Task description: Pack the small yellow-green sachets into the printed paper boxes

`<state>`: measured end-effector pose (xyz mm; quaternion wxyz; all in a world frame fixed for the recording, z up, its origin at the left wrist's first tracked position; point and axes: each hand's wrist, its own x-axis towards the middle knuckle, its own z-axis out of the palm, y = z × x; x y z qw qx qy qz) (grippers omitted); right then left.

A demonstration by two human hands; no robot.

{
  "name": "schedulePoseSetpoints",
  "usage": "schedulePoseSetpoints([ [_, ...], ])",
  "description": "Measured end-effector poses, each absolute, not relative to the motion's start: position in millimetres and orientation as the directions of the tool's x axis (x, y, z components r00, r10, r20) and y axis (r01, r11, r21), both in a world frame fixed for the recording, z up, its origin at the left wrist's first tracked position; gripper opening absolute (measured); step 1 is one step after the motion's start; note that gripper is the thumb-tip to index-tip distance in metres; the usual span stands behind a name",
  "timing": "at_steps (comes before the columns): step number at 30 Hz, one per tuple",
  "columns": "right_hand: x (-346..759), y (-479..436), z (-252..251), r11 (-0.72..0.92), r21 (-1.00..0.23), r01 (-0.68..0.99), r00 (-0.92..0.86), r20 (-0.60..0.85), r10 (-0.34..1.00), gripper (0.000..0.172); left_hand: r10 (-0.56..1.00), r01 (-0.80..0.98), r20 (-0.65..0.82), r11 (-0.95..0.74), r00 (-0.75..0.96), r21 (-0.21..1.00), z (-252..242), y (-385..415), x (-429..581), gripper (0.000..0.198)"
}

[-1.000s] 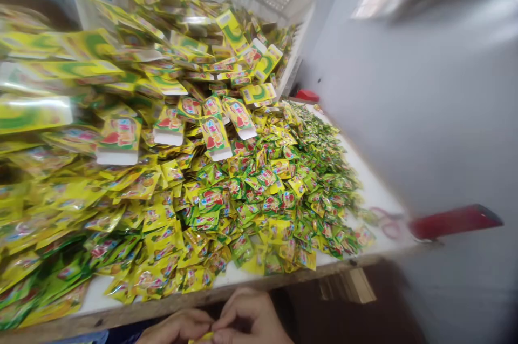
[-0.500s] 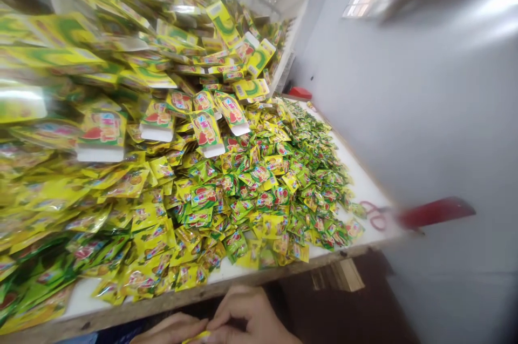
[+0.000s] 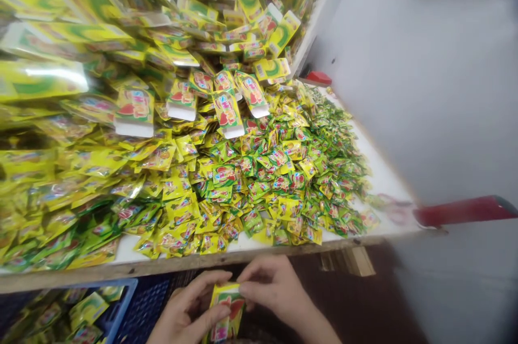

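Note:
Below the table's front edge, my left hand [image 3: 196, 303] wraps its thumb and fingers around a small yellow-and-green candy box [image 3: 224, 316] printed with a watermelon picture. At the box's upper end my right hand [image 3: 272, 285] pinches the corner, thumb in front and the other fingers partly hidden. The box is tilted, its lower end near the bottom of the view. Right behind my hands, small yellow and green candy packets [image 3: 279, 171] lie heaped on the white tabletop [image 3: 394, 193].
Many candy boxes [image 3: 135, 109] with white flaps pile up behind the packets, inside and before a white crate [image 3: 319, 20]. A blue basket [image 3: 131, 298] with filled boxes sits lower left. A red-handled tool [image 3: 461, 211] juts past the right corner by the wall.
Both hands have risen further into view, and the candy box now shows its printed face. The camera has shifted, bringing the blue basket into view.

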<state>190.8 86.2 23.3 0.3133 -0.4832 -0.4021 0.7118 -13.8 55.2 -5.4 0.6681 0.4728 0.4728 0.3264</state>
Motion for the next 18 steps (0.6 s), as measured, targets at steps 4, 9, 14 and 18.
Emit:
schedulePoseSetpoints([
  [4, 188, 92, 29, -0.478, -0.879, -0.004, -0.341, -0.448, 0.827, 0.023, 0.882, 0.126, -0.314, 0.288, 0.351, 0.949, -7, 55, -17, 0.040],
  [9, 182, 88, 26, -0.235, -0.970, 0.059, -0.298, -0.242, 0.923, 0.010, 0.901, 0.049, -0.320, 0.320, 0.292, 0.946, -10, 55, -15, 0.039],
  [14, 182, 78, 20, -0.144, -0.985, 0.090, -0.238, -0.162, 0.958, 0.011, 0.871, -0.043, -0.347, 0.384, 0.347, 0.922, -12, 55, -13, 0.025],
  [18, 180, 70, 15, -0.052, -0.989, 0.139, -0.226, -0.083, 0.971, 0.010, 0.872, 0.029, -0.326, 0.339, 0.365, 0.940, -17, 55, -16, 0.021],
])
